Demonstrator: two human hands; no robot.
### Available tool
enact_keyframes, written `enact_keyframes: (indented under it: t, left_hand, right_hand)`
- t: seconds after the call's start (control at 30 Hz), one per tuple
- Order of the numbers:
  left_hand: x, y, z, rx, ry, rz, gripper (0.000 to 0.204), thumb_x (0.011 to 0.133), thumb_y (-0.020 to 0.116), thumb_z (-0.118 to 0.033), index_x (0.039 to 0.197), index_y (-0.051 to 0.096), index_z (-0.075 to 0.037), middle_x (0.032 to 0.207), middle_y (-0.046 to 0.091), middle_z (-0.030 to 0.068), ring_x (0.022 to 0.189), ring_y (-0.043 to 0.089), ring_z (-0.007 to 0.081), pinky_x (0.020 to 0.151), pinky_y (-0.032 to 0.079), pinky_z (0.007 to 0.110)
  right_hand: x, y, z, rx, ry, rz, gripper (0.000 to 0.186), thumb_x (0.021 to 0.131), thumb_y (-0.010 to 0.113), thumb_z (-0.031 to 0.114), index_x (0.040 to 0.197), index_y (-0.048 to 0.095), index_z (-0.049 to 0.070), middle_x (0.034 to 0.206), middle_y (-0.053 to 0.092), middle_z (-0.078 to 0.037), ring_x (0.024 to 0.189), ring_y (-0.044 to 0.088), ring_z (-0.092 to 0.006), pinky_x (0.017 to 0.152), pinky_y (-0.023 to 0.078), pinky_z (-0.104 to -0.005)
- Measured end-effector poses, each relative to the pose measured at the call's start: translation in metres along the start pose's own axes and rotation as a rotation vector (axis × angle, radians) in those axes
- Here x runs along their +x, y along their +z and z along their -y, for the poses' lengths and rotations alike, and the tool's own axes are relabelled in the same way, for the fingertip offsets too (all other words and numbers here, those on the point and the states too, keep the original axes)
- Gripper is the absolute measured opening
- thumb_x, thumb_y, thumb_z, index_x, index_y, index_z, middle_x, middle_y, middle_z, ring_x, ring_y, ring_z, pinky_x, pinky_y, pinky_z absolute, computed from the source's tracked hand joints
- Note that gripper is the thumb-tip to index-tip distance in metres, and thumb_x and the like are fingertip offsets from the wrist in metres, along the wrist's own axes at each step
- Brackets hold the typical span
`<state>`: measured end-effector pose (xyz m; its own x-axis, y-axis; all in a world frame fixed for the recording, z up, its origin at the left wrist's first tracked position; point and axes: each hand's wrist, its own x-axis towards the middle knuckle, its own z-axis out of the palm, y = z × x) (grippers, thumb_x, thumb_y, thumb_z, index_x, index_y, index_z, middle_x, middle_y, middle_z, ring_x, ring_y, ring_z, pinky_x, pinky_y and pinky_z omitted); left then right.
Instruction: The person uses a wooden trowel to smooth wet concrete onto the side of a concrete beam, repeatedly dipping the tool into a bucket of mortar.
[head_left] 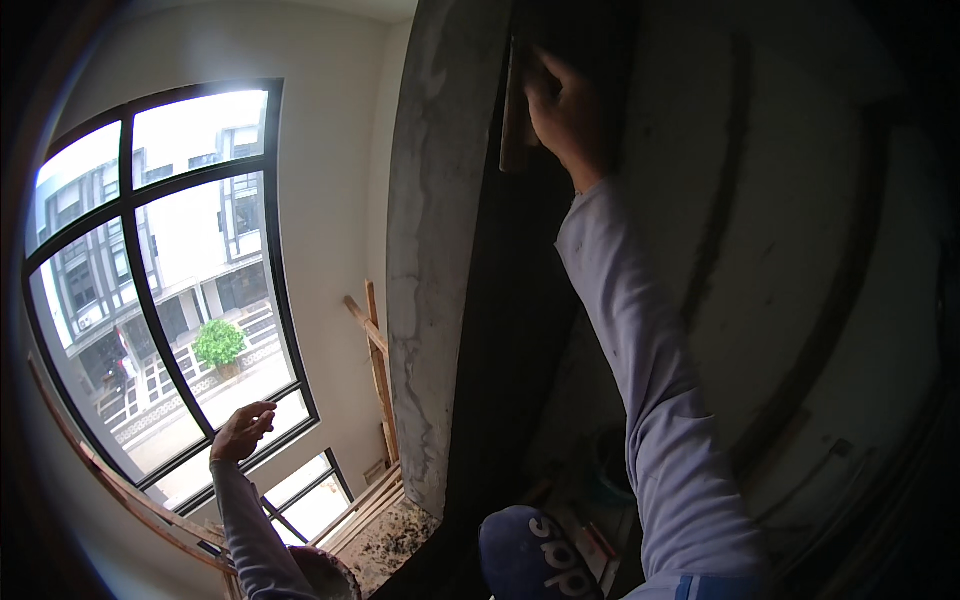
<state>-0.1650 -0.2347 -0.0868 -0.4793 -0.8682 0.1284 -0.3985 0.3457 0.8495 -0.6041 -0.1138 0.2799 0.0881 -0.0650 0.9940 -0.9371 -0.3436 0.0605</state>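
My right hand [565,115] reaches high at the upper middle, gripping a flat plastering trowel [510,120] held upright against the dark side of a grey plastered column [430,260], near its corner. The column's lighter face has blotchy grey patches, and its other side is in deep shadow. My left hand [240,432] is raised at the lower left, in front of the bright window, holding nothing, its fingers loosely bent and apart. Its contact with anything is not apparent.
A tall black-framed window [128,206] shows a street outside. Wooden planks [378,370] stand beside the column, above a debris-strewn ledge [385,540]. A dark blue item with white lettering [510,550] is at the bottom middle. The shadowed right wall [790,220] has dark vertical grooves.
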Motion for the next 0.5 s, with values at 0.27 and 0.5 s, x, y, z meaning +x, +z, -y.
enact_keyframes:
  t: [0.27,0.5]
  left_hand:
    - [0.006,0.011,0.012,-0.025,-0.053,0.099,0.031,0.09,0.049,-0.024,0.11,0.054,0.0,0.088,0.061,0.0048,0.079,0.057,0.0113,0.07,0.047,0.024]
    - [-0.002,0.013,0.006,-0.093,-0.11,0.109,0.034,0.089,0.052,-0.026,0.111,0.054,0.0,0.093,0.061,0.008,0.084,0.058,0.013,0.075,0.048,0.026]
  right_hand:
    - [-0.179,0.001,0.062,0.121,0.184,0.193,0.037,0.075,0.055,0.007,0.112,0.055,0.0,0.099,0.057,-0.02,0.092,0.055,-0.0335,0.081,0.045,-0.0369]
    - [-0.148,0.034,0.011,-0.067,-0.012,-0.101,0.03,0.079,0.053,0.006,0.109,0.057,0.003,0.09,0.057,-0.019,0.085,0.056,-0.0343,0.074,0.047,-0.0371]
